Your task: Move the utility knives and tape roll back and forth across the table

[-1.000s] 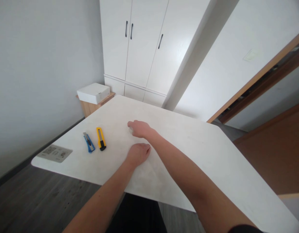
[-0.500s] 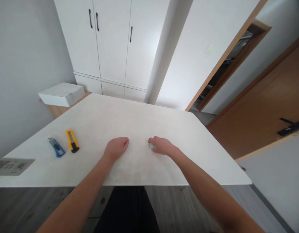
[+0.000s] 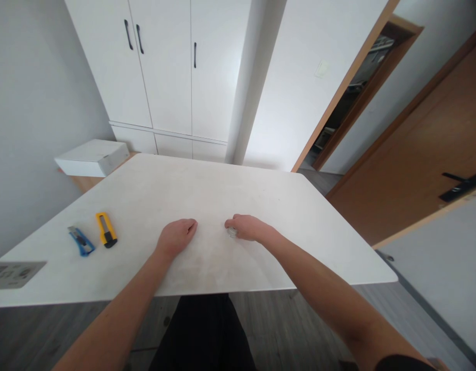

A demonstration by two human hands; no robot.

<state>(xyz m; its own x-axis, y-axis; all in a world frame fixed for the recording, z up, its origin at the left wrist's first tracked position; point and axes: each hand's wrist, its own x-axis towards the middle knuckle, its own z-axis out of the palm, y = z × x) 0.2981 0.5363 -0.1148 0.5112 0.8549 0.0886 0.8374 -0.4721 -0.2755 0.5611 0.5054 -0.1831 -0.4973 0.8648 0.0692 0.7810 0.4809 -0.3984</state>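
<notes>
My right hand [image 3: 245,227] rests on the white table [image 3: 207,180] with its fingers curled round a small, clear, ring-shaped roll [image 3: 232,232], which looks like a roll of clear tape. Most of the roll's far side is covered by my fingers. To its left, my left hand [image 3: 176,236] lies closed on the tabletop, thumb side toward the right hand. Whether anything thin is pinched in it cannot be seen. A short gap of bare tabletop separates both hands.
A yellow utility knife [image 3: 106,230] and a blue utility knife [image 3: 81,241] lie at the left. A printed grey label [image 3: 17,274] is at the table's left front corner. Behind stand a white box [image 3: 91,157] and a white cabinet [image 3: 168,77]; a brown door [image 3: 419,144] is at the right.
The whole view has shifted and turned slightly, so the table and knives appear farther left. Both hands keep nearly the same place on the table, and the right still holds the roll.
</notes>
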